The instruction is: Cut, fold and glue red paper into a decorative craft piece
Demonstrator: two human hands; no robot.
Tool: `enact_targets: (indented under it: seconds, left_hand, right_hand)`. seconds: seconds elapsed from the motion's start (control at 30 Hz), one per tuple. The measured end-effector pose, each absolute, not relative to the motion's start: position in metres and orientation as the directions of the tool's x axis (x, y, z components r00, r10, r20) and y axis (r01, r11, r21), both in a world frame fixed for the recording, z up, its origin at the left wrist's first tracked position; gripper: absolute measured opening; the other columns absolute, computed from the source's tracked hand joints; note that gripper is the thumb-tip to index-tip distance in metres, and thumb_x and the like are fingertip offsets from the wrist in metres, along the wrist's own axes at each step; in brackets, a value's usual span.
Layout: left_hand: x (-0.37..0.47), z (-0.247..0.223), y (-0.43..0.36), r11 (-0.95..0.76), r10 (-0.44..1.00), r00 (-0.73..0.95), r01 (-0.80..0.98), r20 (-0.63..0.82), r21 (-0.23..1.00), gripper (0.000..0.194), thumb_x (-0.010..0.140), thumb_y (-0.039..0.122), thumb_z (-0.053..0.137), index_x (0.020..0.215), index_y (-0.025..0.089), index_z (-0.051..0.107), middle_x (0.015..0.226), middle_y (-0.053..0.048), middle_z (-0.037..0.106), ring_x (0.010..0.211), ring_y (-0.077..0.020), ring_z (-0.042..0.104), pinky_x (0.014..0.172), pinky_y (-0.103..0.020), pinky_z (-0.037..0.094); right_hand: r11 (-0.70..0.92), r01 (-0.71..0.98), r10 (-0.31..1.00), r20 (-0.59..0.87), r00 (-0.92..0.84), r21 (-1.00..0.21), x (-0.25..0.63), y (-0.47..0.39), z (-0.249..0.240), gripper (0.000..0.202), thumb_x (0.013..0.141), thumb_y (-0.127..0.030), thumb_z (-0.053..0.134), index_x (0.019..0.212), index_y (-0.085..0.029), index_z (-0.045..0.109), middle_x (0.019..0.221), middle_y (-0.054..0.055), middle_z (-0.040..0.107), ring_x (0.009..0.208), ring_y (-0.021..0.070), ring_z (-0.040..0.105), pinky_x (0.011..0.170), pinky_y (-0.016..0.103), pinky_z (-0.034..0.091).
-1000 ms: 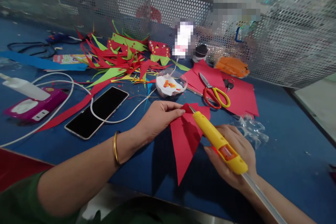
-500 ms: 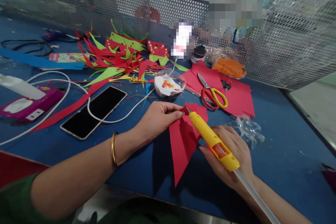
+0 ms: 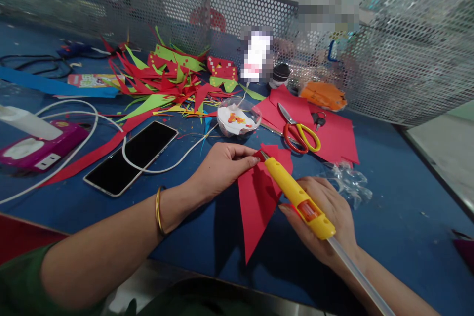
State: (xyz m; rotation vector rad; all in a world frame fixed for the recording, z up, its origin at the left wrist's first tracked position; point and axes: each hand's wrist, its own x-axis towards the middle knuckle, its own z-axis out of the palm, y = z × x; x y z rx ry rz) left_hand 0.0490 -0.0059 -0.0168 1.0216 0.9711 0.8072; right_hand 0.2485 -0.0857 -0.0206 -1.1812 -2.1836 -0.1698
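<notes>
My left hand [image 3: 225,168] pinches the upper left edge of a folded red paper piece [image 3: 257,207], whose long point hangs down toward the table's near edge. My right hand [image 3: 326,212] is closed around a yellow hot glue gun [image 3: 292,187]. A clear glue stick [image 3: 357,271] sticks out of the gun's back end and runs down over my forearm. The gun's metal nozzle is at the paper's top, close to my left fingertips. Whether any glue is on the paper there, I cannot tell.
Beyond the paper stand a clear bowl [image 3: 239,123] and red-and-yellow scissors [image 3: 299,131] on red sheets [image 3: 336,133]. A black phone [image 3: 133,158] lies left under a white cable, near a purple power socket [image 3: 44,145]. Red and green paper scraps [image 3: 166,79] pile up behind.
Almost nothing differs. Both hands, the glue gun and the red paper keep nearly the same positions, and the whole view has shifted very slightly.
</notes>
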Motion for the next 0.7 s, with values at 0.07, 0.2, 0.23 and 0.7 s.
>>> enact_targets:
  seconds: [0.07, 0.2, 0.23, 0.7]
  left_hand:
    - [0.049, -0.0164, -0.0058, 0.327, 0.89, 0.363, -0.093, -0.274, 0.94, 0.012, 0.081, 0.012, 0.07, 0.083, 0.017, 0.081, 0.082, -0.004, 0.08, 0.069, -0.0143, 0.07, 0.066, -0.023, 0.055]
    - [0.0488, -0.0165, -0.0062, 0.327, 0.892, 0.36, -0.094, -0.274, 0.94, 0.012, 0.081, 0.013, 0.07, 0.085, 0.017, 0.081, 0.082, -0.004, 0.08, 0.07, -0.0139, 0.07, 0.067, -0.023, 0.055]
    - [0.0487, -0.0169, -0.0063, 0.323, 0.892, 0.363, -0.097, -0.269, 0.941, 0.012, 0.081, 0.014, 0.07, 0.086, 0.016, 0.081, 0.082, -0.005, 0.08, 0.07, -0.0143, 0.071, 0.067, -0.023, 0.055]
    - [0.0486, -0.0176, -0.0066, 0.309, 0.892, 0.373, -0.088, -0.256, 0.947, 0.013, 0.081, 0.013, 0.07, 0.083, 0.018, 0.081, 0.081, -0.004, 0.079, 0.068, -0.0135, 0.07, 0.065, -0.022, 0.054]
  right_hand:
    - [0.585, 0.792, 0.705, 0.591, -0.391, -0.175, 0.2485, -0.0858, -0.0203, 0.015, 0.098, -0.031, 0.055, 0.088, -0.023, 0.047, 0.069, 0.0, 0.059, 0.06, 0.0157, 0.055, 0.062, 0.031, 0.047]
    - [0.58, 0.796, 0.707, 0.593, -0.386, -0.173, 0.2483, -0.086, -0.02, 0.016, 0.098, -0.031, 0.055, 0.087, -0.023, 0.046, 0.068, -0.001, 0.058, 0.059, 0.0156, 0.054, 0.061, 0.031, 0.047]
    - [0.581, 0.795, 0.707, 0.592, -0.387, -0.174, 0.2483, -0.0862, -0.0201, 0.016, 0.098, -0.031, 0.055, 0.087, -0.023, 0.046, 0.068, -0.001, 0.057, 0.059, 0.0156, 0.054, 0.061, 0.031, 0.046]
    - [0.564, 0.807, 0.716, 0.59, -0.372, -0.175, 0.2479, -0.0872, -0.0197, 0.017, 0.097, -0.03, 0.056, 0.085, -0.024, 0.046, 0.067, -0.002, 0.055, 0.058, 0.0159, 0.052, 0.059, 0.031, 0.044]
